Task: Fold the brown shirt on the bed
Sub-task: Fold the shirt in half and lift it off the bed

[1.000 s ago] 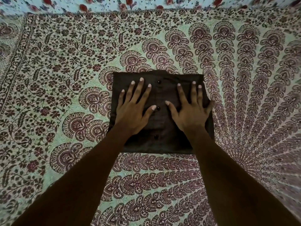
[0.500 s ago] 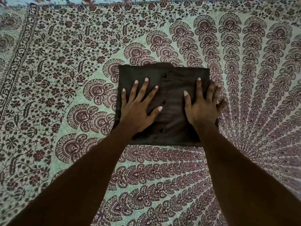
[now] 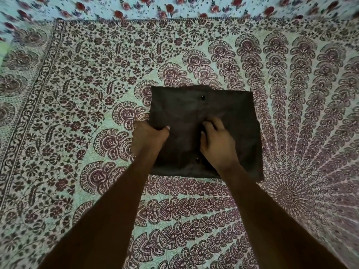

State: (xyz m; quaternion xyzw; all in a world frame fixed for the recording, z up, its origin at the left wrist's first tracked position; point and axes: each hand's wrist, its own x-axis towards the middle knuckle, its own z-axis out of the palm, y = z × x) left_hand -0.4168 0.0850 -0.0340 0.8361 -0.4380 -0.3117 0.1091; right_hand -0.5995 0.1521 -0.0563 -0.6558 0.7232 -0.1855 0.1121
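Note:
The brown shirt [image 3: 229, 113] lies folded into a flat square on the bed, button placket facing up. My left hand [image 3: 148, 139] is at the shirt's left edge, fingers curled around the cloth there with the thumb on top. At the middle of the shirt, on the placket, my right hand [image 3: 217, 140] has its fingers bent down into the fabric. Two dark buttons show, one above and one below my hands.
A patterned maroon and pale green bedspread [image 3: 77, 113] covers the bed all around the shirt. At the far side a floral sheet with red roses [image 3: 174, 6] shows beyond the bedspread's border.
Both hands were flat and spread on the shirt. Now my left hand has slid to the left edge and closed on it, and my right hand has moved to the centre with fingers curled.

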